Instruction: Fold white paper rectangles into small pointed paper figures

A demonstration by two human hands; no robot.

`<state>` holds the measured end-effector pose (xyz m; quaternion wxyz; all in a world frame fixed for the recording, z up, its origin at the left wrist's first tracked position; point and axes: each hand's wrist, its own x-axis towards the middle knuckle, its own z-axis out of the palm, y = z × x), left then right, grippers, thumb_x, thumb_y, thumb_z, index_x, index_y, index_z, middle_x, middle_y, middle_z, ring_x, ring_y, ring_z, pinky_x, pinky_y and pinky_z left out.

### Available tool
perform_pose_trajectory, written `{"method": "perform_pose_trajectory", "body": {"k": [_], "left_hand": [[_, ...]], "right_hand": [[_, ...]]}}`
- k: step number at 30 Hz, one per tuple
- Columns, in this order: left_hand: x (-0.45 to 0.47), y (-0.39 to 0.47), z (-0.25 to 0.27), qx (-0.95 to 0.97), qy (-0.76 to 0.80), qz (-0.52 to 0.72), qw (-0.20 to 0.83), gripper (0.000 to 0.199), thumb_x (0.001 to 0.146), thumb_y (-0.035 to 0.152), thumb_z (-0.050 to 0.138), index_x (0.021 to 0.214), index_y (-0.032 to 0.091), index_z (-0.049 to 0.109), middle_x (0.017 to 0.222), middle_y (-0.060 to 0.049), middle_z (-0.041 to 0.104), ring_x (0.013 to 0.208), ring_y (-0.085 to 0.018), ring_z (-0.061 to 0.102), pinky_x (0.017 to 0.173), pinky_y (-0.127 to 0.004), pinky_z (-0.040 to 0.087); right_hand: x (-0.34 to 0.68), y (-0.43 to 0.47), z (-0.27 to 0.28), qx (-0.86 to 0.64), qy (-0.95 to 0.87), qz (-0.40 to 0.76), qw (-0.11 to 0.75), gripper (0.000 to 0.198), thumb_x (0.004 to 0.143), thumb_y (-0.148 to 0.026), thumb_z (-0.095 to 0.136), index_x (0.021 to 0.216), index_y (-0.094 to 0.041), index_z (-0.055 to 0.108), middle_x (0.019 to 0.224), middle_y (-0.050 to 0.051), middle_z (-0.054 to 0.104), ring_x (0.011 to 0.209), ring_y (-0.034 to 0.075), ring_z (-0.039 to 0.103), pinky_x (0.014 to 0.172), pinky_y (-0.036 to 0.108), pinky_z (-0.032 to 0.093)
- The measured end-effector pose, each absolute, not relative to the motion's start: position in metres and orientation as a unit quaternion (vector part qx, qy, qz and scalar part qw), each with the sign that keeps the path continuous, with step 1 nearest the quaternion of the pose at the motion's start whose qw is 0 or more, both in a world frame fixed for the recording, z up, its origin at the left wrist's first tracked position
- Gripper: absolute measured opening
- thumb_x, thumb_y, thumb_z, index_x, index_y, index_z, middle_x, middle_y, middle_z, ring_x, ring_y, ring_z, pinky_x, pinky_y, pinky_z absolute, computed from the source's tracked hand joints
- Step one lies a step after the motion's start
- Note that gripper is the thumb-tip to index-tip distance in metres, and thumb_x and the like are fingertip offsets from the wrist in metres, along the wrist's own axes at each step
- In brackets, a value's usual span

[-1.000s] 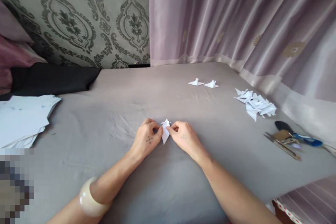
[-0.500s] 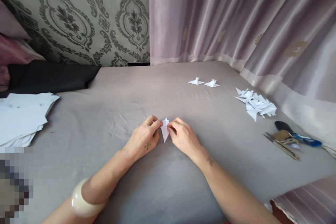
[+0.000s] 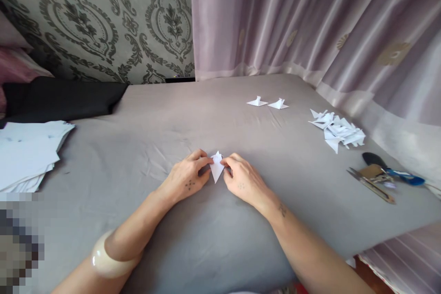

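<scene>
A small white folded paper [image 3: 217,170] lies at the middle of the grey sheet, its long point toward me and smaller points at its top. My left hand [image 3: 190,172] is closed on its left edge, thumb and forefinger pinching. On the opposite edge, my right hand [image 3: 243,175] pinches the paper the same way. Farther off stand two folded paper birds, a left one [image 3: 257,101] and a right one [image 3: 279,104]. To the right lies a heap of similar white folded papers [image 3: 339,130].
A stack of white paper sheets [image 3: 27,154] lies at the left, with a black cloth [image 3: 65,97] behind it. At the right are a craft knife [image 3: 374,187], blue-handled scissors [image 3: 404,176] and a brown piece [image 3: 371,172]. A patterned wall and a purple curtain [image 3: 227,23] border the far side.
The folded paper now shows wider and flatter between my fingers. Both hands have moved slightly apart along its edges. The view has shifted a little.
</scene>
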<state>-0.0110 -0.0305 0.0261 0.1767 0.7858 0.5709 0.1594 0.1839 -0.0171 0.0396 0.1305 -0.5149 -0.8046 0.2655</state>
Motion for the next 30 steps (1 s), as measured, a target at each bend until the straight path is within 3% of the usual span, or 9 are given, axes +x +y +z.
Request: {"method": "perform_pose_trajectory", "body": {"k": [10, 17, 24, 30], "left_hand": [[-0.023, -0.025, 0.018, 0.824, 0.509, 0.167, 0.187, 0.025, 0.098, 0.03, 0.04, 0.111, 0.026, 0.061, 0.112, -0.003, 0.061, 0.088, -0.015, 0.064, 0.072, -0.024, 0.049], [-0.024, -0.025, 0.018, 0.851, 0.478, 0.166, 0.144, 0.031, 0.101, 0.033, 0.032, 0.108, 0.024, 0.061, 0.108, -0.004, 0.062, 0.083, -0.013, 0.063, 0.067, -0.022, 0.048], [-0.016, -0.028, 0.019, 0.837, 0.503, 0.182, 0.113, 0.021, 0.095, 0.027, 0.045, 0.105, 0.023, 0.063, 0.109, -0.003, 0.065, 0.087, -0.014, 0.065, 0.063, -0.022, 0.049], [-0.013, -0.026, 0.017, 0.831, 0.515, 0.182, 0.107, 0.024, 0.097, 0.027, 0.042, 0.1, 0.024, 0.065, 0.106, -0.001, 0.067, 0.089, -0.015, 0.065, 0.063, -0.021, 0.047]], "right_hand": [[0.186, -0.02, 0.041, -0.499, -0.821, 0.252, 0.118, 0.026, 0.089, -0.017, 0.046, 0.11, -0.019, 0.06, 0.105, 0.007, 0.059, 0.081, 0.015, 0.061, 0.074, 0.028, 0.044], [0.186, -0.021, 0.039, -0.492, -0.831, 0.231, 0.115, 0.026, 0.09, -0.02, 0.048, 0.113, -0.019, 0.06, 0.102, 0.005, 0.059, 0.076, 0.014, 0.06, 0.072, 0.027, 0.044], [0.181, -0.019, 0.032, -0.51, -0.824, 0.213, 0.124, 0.027, 0.095, -0.018, 0.041, 0.108, -0.022, 0.064, 0.101, 0.005, 0.061, 0.087, 0.016, 0.063, 0.074, 0.028, 0.044], [0.181, -0.021, 0.03, -0.533, -0.804, 0.225, 0.138, 0.019, 0.091, -0.019, 0.048, 0.108, -0.021, 0.058, 0.101, 0.004, 0.063, 0.087, 0.018, 0.062, 0.071, 0.028, 0.043]]}}
